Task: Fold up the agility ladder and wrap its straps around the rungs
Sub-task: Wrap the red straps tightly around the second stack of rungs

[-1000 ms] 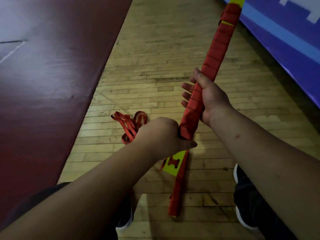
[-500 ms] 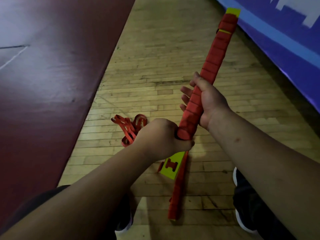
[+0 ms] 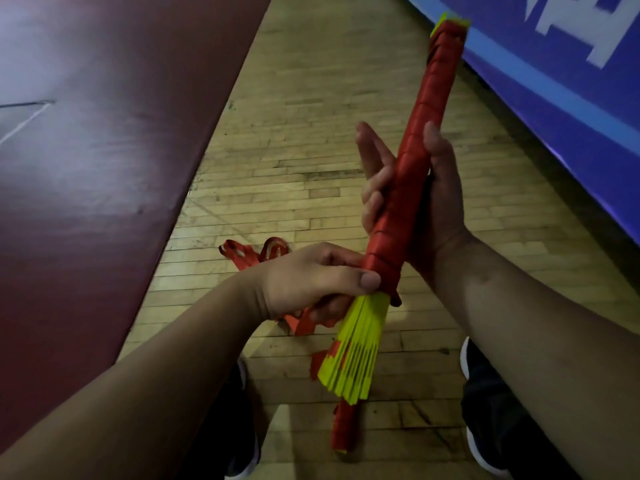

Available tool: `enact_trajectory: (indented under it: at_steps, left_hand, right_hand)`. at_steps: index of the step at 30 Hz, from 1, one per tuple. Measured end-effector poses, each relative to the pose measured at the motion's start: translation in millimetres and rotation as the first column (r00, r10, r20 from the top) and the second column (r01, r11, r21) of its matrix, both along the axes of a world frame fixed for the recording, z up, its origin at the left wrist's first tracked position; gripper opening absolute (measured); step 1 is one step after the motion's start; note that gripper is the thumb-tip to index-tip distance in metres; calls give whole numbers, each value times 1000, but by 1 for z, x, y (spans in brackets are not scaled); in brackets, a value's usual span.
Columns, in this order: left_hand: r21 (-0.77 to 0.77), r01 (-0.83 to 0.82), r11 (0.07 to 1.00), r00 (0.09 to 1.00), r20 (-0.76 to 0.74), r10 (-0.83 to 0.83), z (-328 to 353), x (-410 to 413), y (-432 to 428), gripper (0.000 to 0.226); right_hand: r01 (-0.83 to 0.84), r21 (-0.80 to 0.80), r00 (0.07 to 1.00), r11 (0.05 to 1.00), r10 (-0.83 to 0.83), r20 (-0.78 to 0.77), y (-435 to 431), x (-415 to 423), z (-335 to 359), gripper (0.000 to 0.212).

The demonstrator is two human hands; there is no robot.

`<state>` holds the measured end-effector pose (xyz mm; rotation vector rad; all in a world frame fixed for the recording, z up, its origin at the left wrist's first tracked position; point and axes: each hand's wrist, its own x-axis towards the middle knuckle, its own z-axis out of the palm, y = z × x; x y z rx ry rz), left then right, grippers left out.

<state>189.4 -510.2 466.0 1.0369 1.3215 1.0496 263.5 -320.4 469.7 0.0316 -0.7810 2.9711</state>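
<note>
While the agility ladder (image 3: 426, 109) is held as a long bundle slanting from 6 o'clock up to 1 o'clock, red strap (image 3: 389, 233) winds tightly round most of it. The left hand (image 3: 304, 282) grips the lower end of the wrapping, thumb pressed on top. Just below it, bare yellow rungs (image 3: 356, 344) fan out. The right hand (image 3: 440, 202) cradles the middle, thumb along one side, lower fingers curled round and upper fingers nearly straight. Loose strap (image 3: 249, 258) lies on the wooden floor (image 3: 311, 133) at 10 o'clock from the left hand. A maroon mat (image 3: 104, 168) fills 9 o'clock and a blue banner (image 3: 554, 98) 2 o'clock.
</note>
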Motion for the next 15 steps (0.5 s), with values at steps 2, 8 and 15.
enact_trajectory:
  at_steps: [2,8,15]
  left_hand:
    - [-37,6,999,999,-43,-8,1,-1,0,30]
    - [-81,45,996,985,-163,-58,0,-9,-4,48]
    - [-120,19,993,964,-261,-50,-4,-15,-7,27]
  right_hand:
    - [14,-9,1000,1000,-14,23,0,-2,-3,60]
    - [92,-7,989,996,-91,121,-2,-4,-3,47]
    - [160,128,961,979,-184,208,-1,-8,-1,43]
